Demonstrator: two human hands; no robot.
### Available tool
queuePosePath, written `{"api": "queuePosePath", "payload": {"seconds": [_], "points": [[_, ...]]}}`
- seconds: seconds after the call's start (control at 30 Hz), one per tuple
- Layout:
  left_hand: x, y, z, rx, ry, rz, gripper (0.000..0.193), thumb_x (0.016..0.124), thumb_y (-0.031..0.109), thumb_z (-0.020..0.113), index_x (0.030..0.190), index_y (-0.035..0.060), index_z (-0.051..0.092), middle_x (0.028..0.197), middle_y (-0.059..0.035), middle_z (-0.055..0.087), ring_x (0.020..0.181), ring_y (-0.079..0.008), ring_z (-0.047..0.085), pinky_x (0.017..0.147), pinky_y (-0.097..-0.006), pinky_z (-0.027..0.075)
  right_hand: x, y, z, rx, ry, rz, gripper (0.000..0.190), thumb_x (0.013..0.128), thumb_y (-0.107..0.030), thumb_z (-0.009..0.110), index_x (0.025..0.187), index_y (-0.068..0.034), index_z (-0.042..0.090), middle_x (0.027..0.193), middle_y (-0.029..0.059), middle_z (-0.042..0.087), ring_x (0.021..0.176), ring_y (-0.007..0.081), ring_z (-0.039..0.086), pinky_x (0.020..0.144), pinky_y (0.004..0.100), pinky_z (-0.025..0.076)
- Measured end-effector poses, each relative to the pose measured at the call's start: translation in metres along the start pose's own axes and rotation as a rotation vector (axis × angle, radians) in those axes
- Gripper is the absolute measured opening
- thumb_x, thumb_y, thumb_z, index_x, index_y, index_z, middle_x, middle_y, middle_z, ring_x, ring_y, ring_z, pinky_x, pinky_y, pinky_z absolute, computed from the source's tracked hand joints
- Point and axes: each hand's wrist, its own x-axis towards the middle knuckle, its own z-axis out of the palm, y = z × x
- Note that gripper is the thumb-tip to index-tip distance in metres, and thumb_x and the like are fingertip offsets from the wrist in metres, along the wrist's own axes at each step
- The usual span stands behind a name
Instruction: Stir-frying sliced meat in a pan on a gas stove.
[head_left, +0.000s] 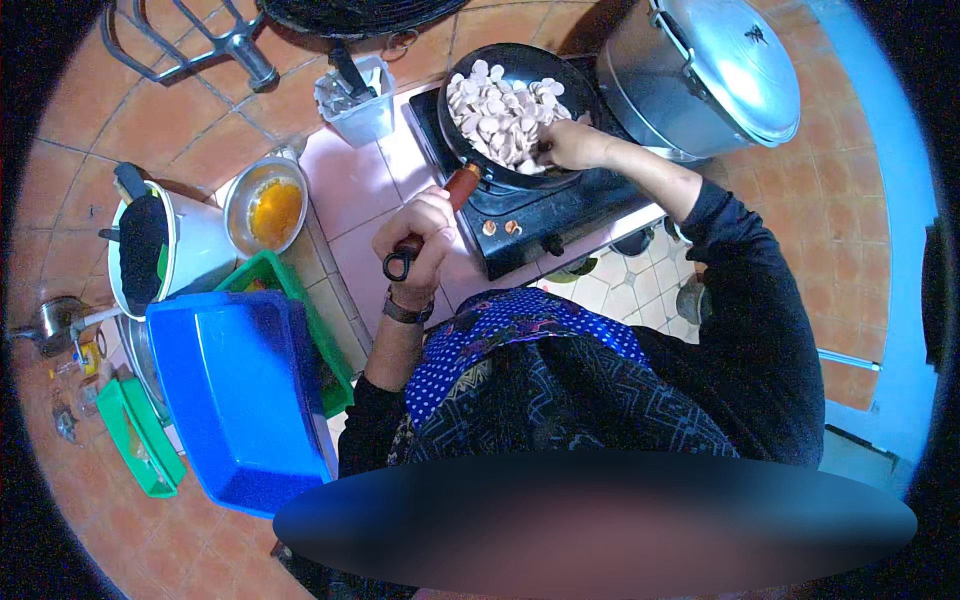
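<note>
A black frying pan (517, 60) sits on a black gas stove (517, 240), holding a heap of pale, round, flat pieces (502, 112). My left hand (420, 236), with a watch at its wrist, is closed around the pan's brown handle (463, 184); the handle's black ring end pokes out below the fist. My right hand (574, 146) reaches into the right side of the pan, its fingers bent down among the pieces. Whether it grips any of them is hidden by the hand itself.
Right of the stove stands a large lidded aluminium pot (660, 82). A clear plastic utensil container (360, 112) is to the left. Further left are a metal bowl (266, 206) with orange contents, a white bucket (202, 232), a blue plastic basin (232, 390) and a green basket (330, 360).
</note>
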Motion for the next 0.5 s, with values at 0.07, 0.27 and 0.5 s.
{"api": "queuePosePath", "payload": {"seconds": [0.07,0.27,0.5], "points": [[0.001,-0.004,-0.001,-0.011,-0.009,0.005,0.016,0.072,-0.005,0.060,0.067,0.0063,0.049,0.071,-0.0039,0.056,0.071,-0.0191,0.057,0.094,-0.0447,0.043,0.008,0.006,0.005,0.126,0.050,-0.011,0.035,0.081,-0.026,0.069,0.102,0.002,0.070,0.098,0.0241,0.069,0.094,0.0375,0.068,0.085,0.0439,0.051],[0.000,0.000,-0.001,0.000,-0.002,0.010,0.017,0.072,-0.006,0.060,0.067,0.0064,0.049,0.070,-0.0041,0.056,0.072,-0.0191,0.057,0.096,-0.0452,0.042,0.014,-0.001,-0.017,0.365,0.132,0.070,0.029,0.093,-0.024,0.064,0.092,0.004,0.070,0.073,0.0095,0.069,0.052,0.0152,0.061,0.046,0.0305,0.048],[-0.003,-0.005,-0.003,-0.005,-0.002,0.015,0.018,0.072,-0.008,0.060,0.068,0.0065,0.049,0.070,-0.0044,0.056,0.073,-0.0201,0.058,0.095,-0.0454,0.043,0.016,0.037,-0.072,0.420,-0.027,0.188,0.030,0.095,-0.032,0.060,0.091,-0.004,0.072,0.059,-0.0004,0.060,0.041,0.0080,0.048,0.037,0.0270,0.037]]}}
